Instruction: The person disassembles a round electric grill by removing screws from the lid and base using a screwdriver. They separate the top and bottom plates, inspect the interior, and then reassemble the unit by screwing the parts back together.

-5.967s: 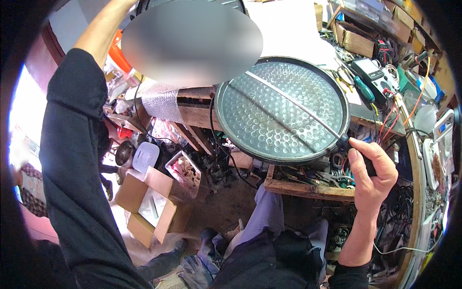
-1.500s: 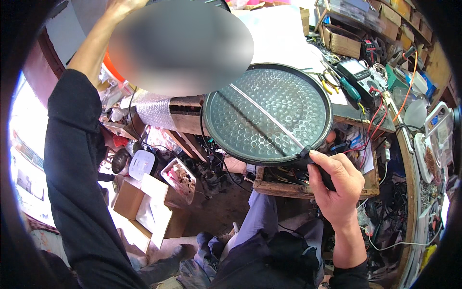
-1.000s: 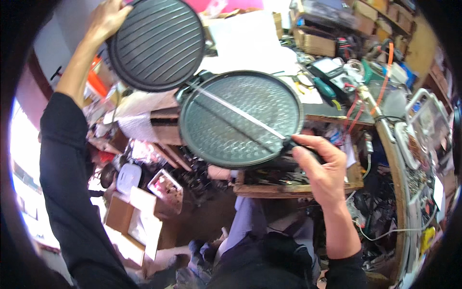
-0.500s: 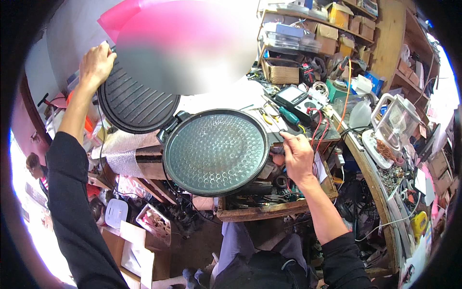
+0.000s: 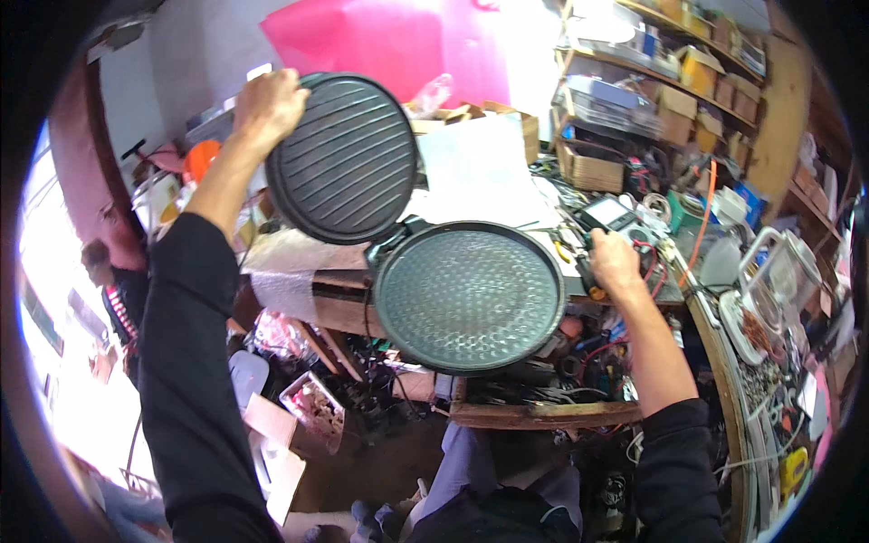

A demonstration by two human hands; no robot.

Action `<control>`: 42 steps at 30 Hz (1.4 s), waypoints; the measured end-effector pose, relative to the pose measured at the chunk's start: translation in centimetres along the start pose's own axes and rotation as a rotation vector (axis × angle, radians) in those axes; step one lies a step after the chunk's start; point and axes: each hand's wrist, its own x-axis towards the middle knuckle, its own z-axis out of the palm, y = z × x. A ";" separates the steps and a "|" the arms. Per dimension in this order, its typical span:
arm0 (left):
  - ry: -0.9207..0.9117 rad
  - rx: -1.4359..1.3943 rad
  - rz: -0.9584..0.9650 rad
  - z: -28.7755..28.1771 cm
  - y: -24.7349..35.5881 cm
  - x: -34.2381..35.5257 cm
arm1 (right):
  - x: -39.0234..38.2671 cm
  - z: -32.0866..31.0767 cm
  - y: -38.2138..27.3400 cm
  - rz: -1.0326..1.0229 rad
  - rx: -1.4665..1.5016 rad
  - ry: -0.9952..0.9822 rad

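A round, hinged electric griddle stands open at the bench edge. Its ribbed black upper plate [image 5: 348, 158] is tilted up at the left, and my left hand [image 5: 272, 107] is closed round the handle at its outer rim. The lower plate [image 5: 466, 294], dark with a pattern of small dimpled circles, lies face up, joined to the other by a hinge [image 5: 394, 237]. Just right of the lower plate is my right hand [image 5: 615, 262], fingers curled closed and apart from the plate. Whatever those fingers hold, if anything, I cannot make out.
Below the lower plate, an open wooden drawer [image 5: 548, 414] holds tools and wires. A meter [image 5: 608, 215] and red leads lie behind my right hand. A blender jug [image 5: 787, 262] stands at right, shelves with boxes [image 5: 674, 113] behind. Another person [image 5: 118, 290] is at far left.
The view has shifted, so the griddle appears further right. The upper plate, still in my left hand, looks more upright. My right hand's fingers are more curled.
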 end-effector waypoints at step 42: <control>0.181 -0.011 0.029 1.8 -1.5 0.7 | -9.9 -9.8 -15.5 -0.867 0.103 0.096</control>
